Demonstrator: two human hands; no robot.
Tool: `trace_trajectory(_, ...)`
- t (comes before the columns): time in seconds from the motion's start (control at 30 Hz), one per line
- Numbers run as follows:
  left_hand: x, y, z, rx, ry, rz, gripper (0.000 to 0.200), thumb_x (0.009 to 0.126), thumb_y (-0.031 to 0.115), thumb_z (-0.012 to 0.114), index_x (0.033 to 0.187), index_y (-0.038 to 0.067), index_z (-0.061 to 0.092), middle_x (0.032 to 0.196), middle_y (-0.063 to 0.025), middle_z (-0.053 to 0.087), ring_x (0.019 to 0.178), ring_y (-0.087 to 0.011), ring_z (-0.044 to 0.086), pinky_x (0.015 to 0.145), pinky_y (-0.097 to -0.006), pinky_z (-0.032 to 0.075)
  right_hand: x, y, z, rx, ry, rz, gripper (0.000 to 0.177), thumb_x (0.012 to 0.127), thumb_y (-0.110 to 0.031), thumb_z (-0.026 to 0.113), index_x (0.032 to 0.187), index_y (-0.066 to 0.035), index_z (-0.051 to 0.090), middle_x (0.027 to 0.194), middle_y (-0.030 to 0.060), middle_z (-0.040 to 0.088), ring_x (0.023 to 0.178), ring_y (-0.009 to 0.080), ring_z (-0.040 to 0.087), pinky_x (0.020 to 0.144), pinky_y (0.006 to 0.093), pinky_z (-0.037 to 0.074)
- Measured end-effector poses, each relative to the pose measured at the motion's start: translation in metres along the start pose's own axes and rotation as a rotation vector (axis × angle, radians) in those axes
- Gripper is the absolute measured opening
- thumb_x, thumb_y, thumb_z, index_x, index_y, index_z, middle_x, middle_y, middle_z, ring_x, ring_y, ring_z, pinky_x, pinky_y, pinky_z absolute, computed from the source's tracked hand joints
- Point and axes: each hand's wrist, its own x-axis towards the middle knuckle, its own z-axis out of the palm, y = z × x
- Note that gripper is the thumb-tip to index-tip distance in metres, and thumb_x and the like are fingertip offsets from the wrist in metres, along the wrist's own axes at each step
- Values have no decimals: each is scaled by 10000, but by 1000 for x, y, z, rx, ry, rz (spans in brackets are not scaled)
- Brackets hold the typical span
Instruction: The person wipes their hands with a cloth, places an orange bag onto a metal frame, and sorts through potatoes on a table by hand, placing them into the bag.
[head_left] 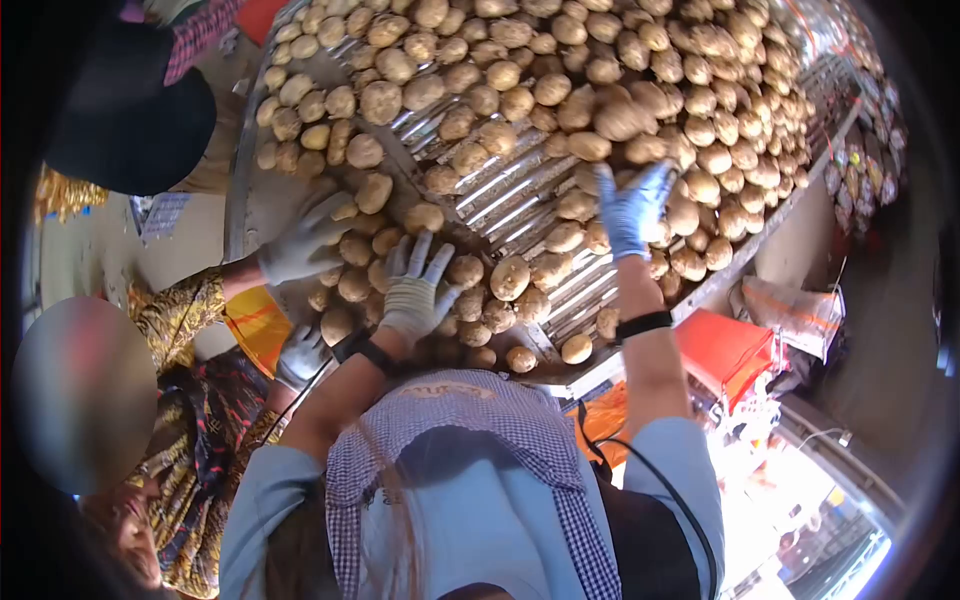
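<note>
Many potatoes (510, 278) lie over a metal slatted sorting table (500, 205). My left hand (415, 290), in a pale glove, rests on potatoes near the table's front edge with its fingers spread. Further right, my right hand (632, 208) wears a blue glove, its fingers apart and pointing away from me, at the near side of the big potato heap. Just beyond it some potatoes (622, 118) are blurred by motion. Neither hand has a potato enclosed in its fingers.
At the left a co-worker in a patterned top has one gloved hand (305, 240) among the potatoes, close to my left hand, and another (302, 357) lower down. A second person stands at upper left. Red bag (725, 350) and sack (795, 310) lie beyond the right edge.
</note>
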Motion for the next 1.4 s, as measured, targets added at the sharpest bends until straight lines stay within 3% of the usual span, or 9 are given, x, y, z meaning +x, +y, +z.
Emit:
trace_trajectory(0.3, -35, -12, -9, 120, -106, -42, 705, 769, 347, 640, 1405, 184, 386, 1463, -183, 303, 1311, -418, 303, 1082, -535, 247, -141, -110, 20, 95, -693, -526, 842, 799, -498, 634, 1456, -111, 277, 1505, 194, 234, 1378, 343, 266, 1145, 448, 176)
trace_trajectory(0.47, -65, -46, -19, 237, -87, -123, 537, 815, 266, 577, 1331, 149, 488, 1422, -187, 359, 1310, -413, 316, 1076, -515, 269, -162, -81, -8, 450, -815, -478, 732, 806, -414, 657, 1389, -64, 385, 1451, 183, 355, 1321, 330, 358, 1119, 424, 259)
trace_trajectory(0.53, -77, -60, -10, 153, 22, -172, 523, 809, 296, 583, 1298, 134, 494, 1344, -188, 418, 1254, -410, 364, 1040, -519, 294, -156, -34, -23, 705, -415, -566, 552, 785, -211, 694, 1274, -46, 499, 1293, 170, 519, 1196, 323, 486, 1041, 419, 379)
trace_trajectory(0.63, -85, -50, -14, 87, 190, -217, 494, 802, 276, 585, 1242, 69, 499, 1230, -197, 501, 1169, -407, 437, 992, -510, 334, -135, 29, -37, 449, -169, -151, 446, 780, -71, 644, 1215, -63, 541, 1144, 164, 581, 1070, 328, 560, 943, 403, 471)
trace_trajectory(0.87, -47, 18, -24, -229, 309, -83, 396, 797, 126, 628, 1182, 66, 555, 1281, -169, 497, 1199, -369, 432, 1019, -459, 347, -98, -17, -1, 243, -565, 48, 527, 811, -194, 636, 1274, -10, 466, 1275, 209, 487, 1196, 363, 470, 1027, 420, 386)
trace_trajectory(1.1, -12, 44, -12, -1443, -55, -525, 264, 920, 216, 580, 1139, 68, 581, 1159, -21, 555, 1076, -157, 529, 927, -322, 458, -123, -58, -11, 82, -788, -189, 527, 774, -272, 699, 1234, -74, 536, 1271, 170, 506, 1239, 307, 443, 1062, 391, 334)
trace_trajectory(1.17, -1, 52, -31, -1858, -149, -1096, 218, 916, 202, 582, 1086, 67, 605, 1022, -34, 606, 969, -167, 582, 905, -292, 476, -148, -66, -19, 387, -839, -335, 503, 752, -258, 720, 1199, -88, 567, 1239, 141, 528, 1212, 291, 470, 1044, 372, 361)
trace_trajectory(1.27, -1, 54, -55, -2404, -350, -593, 193, 907, 232, 598, 1035, 88, 616, 926, -35, 621, 891, -168, 606, 873, -284, 500, -169, -84, -22, 618, -719, -584, 434, 740, -236, 732, 1125, -85, 602, 1171, 107, 568, 1124, 279, 534, 980, 364, 419)
trace_trajectory(1.4, -21, 19, -45, -2268, -377, -987, 216, 863, 204, 631, 1037, 79, 601, 962, -34, 615, 926, -156, 601, 846, -310, 525, -85, -112, -11, 607, -367, -404, 344, 785, -213, 716, 1077, -69, 605, 1059, 153, 590, 958, 310, 593, 832, 404, 495)
